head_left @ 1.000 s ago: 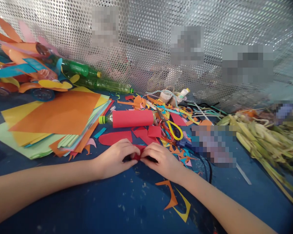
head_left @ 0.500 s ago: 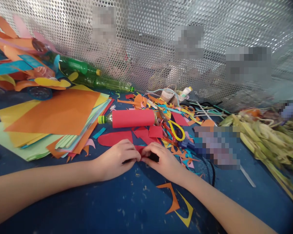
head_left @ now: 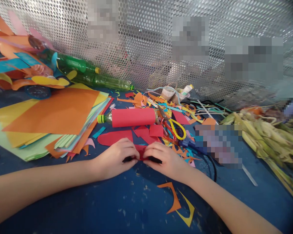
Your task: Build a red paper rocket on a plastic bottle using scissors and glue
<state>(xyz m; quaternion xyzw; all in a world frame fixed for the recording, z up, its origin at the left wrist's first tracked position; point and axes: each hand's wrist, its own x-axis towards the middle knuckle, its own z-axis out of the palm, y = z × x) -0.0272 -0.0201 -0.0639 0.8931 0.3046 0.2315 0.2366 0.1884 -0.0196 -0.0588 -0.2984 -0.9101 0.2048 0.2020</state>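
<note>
Between my two hands is a small piece of red paper [head_left: 141, 152], its ends hidden under the fingers. My left hand [head_left: 119, 157] pinches its left end and my right hand [head_left: 164, 159] pinches the right, both just above the blue table. Right behind the hands lie a rounded red paper cutout [head_left: 114, 137] and some red paper scraps [head_left: 146, 134]. Further back a plastic bottle wrapped in red paper [head_left: 134, 117] rests on its side, its yellow-green cap pointing left. Scissors with yellow and red handles [head_left: 177, 130] lie at the bottle's right end.
Stacked coloured paper [head_left: 51, 113] lies at left, with green bottles [head_left: 107, 81] and a paper-decorated bottle craft [head_left: 39, 74] behind. Many paper scraps, a blue glue gun [head_left: 190, 144] and dry corn husks [head_left: 258, 136] are at right. A perforated metal sheet [head_left: 146, 42] closes off the back.
My hands have moved slightly apart, so more of the red paper shows between the fingers. The camera view has shifted a little.
</note>
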